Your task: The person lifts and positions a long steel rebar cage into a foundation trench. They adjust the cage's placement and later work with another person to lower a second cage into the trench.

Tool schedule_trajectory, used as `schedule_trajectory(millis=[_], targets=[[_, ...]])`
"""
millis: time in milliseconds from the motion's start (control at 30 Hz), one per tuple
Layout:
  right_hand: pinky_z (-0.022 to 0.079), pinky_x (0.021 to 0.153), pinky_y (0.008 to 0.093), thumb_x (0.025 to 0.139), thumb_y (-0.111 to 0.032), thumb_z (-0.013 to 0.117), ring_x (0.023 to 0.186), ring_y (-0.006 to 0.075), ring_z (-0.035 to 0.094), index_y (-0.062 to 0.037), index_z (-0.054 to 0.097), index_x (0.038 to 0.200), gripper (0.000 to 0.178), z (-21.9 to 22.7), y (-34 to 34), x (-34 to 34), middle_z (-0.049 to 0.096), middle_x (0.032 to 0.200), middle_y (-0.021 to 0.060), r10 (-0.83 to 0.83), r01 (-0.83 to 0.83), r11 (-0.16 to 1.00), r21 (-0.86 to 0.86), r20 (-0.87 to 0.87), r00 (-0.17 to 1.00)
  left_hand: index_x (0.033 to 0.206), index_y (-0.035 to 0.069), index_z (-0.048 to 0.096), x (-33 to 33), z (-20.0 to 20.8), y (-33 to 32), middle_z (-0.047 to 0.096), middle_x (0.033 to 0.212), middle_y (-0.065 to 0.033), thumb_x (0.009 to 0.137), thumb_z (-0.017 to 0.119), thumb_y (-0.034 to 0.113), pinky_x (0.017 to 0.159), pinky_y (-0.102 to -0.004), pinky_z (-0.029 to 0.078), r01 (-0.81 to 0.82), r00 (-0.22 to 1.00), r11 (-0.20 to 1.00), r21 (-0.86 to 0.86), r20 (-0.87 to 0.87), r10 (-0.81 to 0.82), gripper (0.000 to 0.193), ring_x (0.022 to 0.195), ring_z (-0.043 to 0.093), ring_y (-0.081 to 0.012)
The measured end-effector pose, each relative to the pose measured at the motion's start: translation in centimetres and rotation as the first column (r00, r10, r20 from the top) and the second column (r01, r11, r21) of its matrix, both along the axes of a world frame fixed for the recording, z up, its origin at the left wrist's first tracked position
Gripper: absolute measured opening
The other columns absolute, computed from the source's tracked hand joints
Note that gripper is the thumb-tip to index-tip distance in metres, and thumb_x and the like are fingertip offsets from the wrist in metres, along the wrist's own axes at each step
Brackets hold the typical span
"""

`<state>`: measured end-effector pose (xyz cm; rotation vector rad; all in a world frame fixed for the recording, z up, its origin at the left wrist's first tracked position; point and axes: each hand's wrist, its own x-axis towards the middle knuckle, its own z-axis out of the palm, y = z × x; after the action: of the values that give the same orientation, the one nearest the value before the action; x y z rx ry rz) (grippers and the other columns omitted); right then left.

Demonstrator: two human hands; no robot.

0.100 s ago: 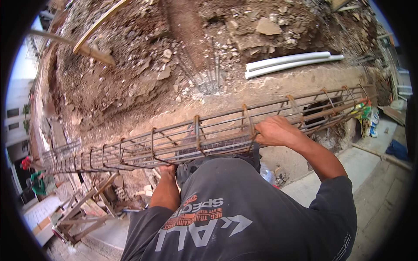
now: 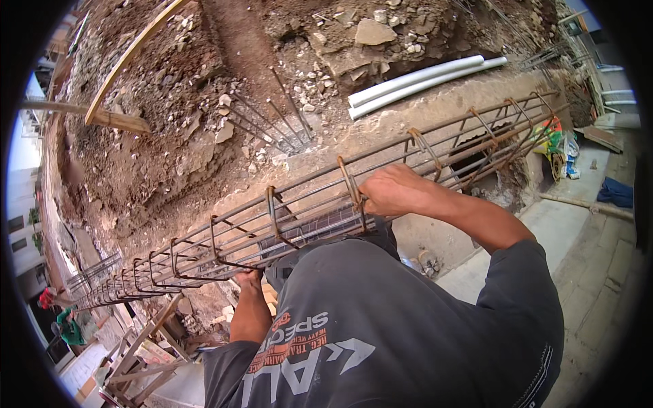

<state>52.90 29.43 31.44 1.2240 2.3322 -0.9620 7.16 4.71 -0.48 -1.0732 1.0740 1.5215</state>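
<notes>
A long rebar cage (image 2: 273, 211), made of rusty steel bars tied with square stirrups, runs slantwise in front of my body from the far left up to the right. My right hand (image 2: 396, 192) is closed around it beside a stirrup. Lower down on the left, my left hand (image 2: 249, 277) grips the cage's near, bottom edge; its fingers are partly hidden by the bars. The cage is held at about waist height, close against my dark shirt.
Beyond the cage, bare rebar (image 2: 289, 115) sticks up from a concrete footing. Two white pipes (image 2: 425, 85) lie by the rubble bank. Wooden trestle pieces (image 2: 146, 367) stand at lower left. Far left, a person in green (image 2: 70, 328) and another in red (image 2: 46, 298) are near the cage's end.
The view has turned, so the surroundings sit further left and the cage slants more steeply. Both hands keep their hold on it.
</notes>
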Motion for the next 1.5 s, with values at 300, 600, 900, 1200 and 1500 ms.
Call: schedule_trajectory(millis=[300,600,900,1200,1500], targets=[[0.053,0.079,0.0451,0.073,-0.018,0.057,0.087,0.0382,0.068,-0.0002,0.072,0.085,0.026,3.9,3.1,14.5,0.069,0.085,0.0224,-0.01,0.003,0.998,0.07,0.094,0.996,0.06,0.012,0.039,10.1,-3.6,1.1,0.036,0.054,-0.0029,0.077,0.047,0.015,0.05,-0.0337,0.036,0.297,0.952,0.954,0.043,-0.095,-0.292,0.02,0.05,0.035,-0.0169],[0.053,0.078,0.0462,0.081,-0.028,0.058,0.086,0.0387,0.067,-0.0015,0.072,0.085,0.03,2.0,8.4,23.5,0.069,0.085,0.0227,0.012,-0.016,0.999,0.031,0.146,0.989,0.061,0.011,0.042,21.5,-6.6,3.9,0.039,0.049,-0.0039,0.075,0.04,0.005,0.057,-0.0404,0.045,0.163,0.984,0.987,0.004,-0.076,-0.162,0.016,0.041,0.036,-0.0156],[0.051,0.077,0.0489,0.075,-0.026,0.059,0.085,0.0402,0.066,-0.0024,0.071,0.085,0.028,1.8,15.0,28.9,0.067,0.082,0.0236,0.011,-0.01,1.0,-0.007,0.214,0.977,0.056,0.021,0.039,34.3,2.8,14.1,0.033,0.041,0.0066,0.097,0.041,0.045,0.035,-0.0216,0.031,-0.071,0.997,0.991,-0.114,0.006,0.072,0.048,0.033,0.031,-0.0076],[0.051,0.077,0.0488,0.075,-0.024,0.06,0.083,0.041,0.065,-0.0003,0.07,0.086,0.028,2.0,17.6,26.6,0.066,0.08,0.0255,0.071,-0.039,0.991,-0.126,0.259,0.963,0.057,0.021,0.038,34.7,1.7,14.4,0.03,0.04,0.0066,0.099,0.04,0.046,0.036,-0.0218,0.027,-0.164,0.986,0.975,-0.152,-0.021,0.163,0.049,0.033,0.028,-0.008],[0.051,0.077,0.0481,0.073,-0.025,0.062,0.082,0.042,0.065,-0.0023,0.072,0.084,0.027,4.8,15.2,26.3,0.066,0.082,0.0253,0.025,0.009,0.996,-0.094,0.355,0.935,0.127,0.011,0.055,34.5,-4.1,15.6,0.059,0.124,-0.0103,0.097,0.04,0.05,0.097,-0.0575,0.046,-0.085,0.996,0.996,0.038,0.027,0.084,0.052,0.11,0.057,-0.0327]])
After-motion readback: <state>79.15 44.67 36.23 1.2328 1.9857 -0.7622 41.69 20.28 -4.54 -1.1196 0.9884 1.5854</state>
